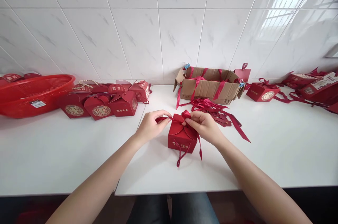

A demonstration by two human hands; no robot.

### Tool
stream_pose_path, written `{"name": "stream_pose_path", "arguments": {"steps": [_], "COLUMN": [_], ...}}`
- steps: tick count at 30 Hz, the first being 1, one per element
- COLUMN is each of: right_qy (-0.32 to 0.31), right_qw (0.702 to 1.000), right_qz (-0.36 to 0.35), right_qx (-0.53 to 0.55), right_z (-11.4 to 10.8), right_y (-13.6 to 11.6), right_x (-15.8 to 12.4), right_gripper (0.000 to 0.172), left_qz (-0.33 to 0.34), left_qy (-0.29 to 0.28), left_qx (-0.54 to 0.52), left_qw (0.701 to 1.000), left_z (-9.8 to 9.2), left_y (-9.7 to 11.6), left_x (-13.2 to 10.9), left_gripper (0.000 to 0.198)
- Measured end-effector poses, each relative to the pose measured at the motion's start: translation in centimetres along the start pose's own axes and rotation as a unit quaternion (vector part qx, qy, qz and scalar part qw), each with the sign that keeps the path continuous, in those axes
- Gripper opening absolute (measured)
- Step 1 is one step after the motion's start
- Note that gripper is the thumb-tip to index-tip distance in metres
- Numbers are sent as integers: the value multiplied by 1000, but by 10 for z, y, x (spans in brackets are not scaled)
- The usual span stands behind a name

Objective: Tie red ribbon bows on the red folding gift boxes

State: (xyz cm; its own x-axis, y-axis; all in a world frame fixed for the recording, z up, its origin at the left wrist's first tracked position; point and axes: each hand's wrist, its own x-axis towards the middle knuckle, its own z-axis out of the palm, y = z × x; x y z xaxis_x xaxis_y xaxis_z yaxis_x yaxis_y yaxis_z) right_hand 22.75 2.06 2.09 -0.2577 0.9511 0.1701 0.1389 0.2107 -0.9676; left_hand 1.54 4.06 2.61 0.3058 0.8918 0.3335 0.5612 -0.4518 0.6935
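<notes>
A red gift box (182,139) with gold lettering stands upright on the white table in front of me, a twisted cord handle (180,159) hanging down its near side. Fingers of my left hand (154,125) pinch a red ribbon (174,119) to the left of the box top. My right hand (204,125) is closed on a loop of that ribbon over the right side of the top, and a ribbon tail hangs down the box's right side. Part of the ribbon at the top is hidden by my right fingers.
Behind the box lies a pile of red ribbons and tags (208,106). A cardboard box (208,88) draped with ribbons stands at the wall. Several red gift boxes (101,106) sit left beside a red plastic basket (39,93); more, including a ribboned box (261,92), are right.
</notes>
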Motion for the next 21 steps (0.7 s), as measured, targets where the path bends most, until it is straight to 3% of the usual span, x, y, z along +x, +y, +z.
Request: {"name": "stream_pose_path", "arguments": {"steps": [3,6,11,13,15,17,21], "right_qy": [38,40,-26,-68,-70,-41,-20], "right_qw": [998,995,990,991,994,996,996], "right_qz": [20,13,-43,-40,-20,-6,-7], "right_qx": [-43,-93,-133,-107,-83,-76,-88], "right_z": [6,7,2,1,1,2,6], "right_y": [-6,-8,-6,-7,-8,-9,-9], "right_x": [0,2,2,1,0,0,1], "right_gripper": [15,18,19,21,25,28,28], "left_qz": [152,250,263,237,201,184,152], "left_qy": [16,-26,-134,-171,-187,-139,82], "left_qx": [79,136,148,128,101,111,176], "left_qw": [985,958,944,948,956,967,969], "left_z": [-11,-18,-12,-6,0,3,3], "left_y": [7,22,51,56,56,51,37], "left_x": [-3,4,35,48,57,61,50], "left_gripper": [18,22,24,25,33,38,26]}}
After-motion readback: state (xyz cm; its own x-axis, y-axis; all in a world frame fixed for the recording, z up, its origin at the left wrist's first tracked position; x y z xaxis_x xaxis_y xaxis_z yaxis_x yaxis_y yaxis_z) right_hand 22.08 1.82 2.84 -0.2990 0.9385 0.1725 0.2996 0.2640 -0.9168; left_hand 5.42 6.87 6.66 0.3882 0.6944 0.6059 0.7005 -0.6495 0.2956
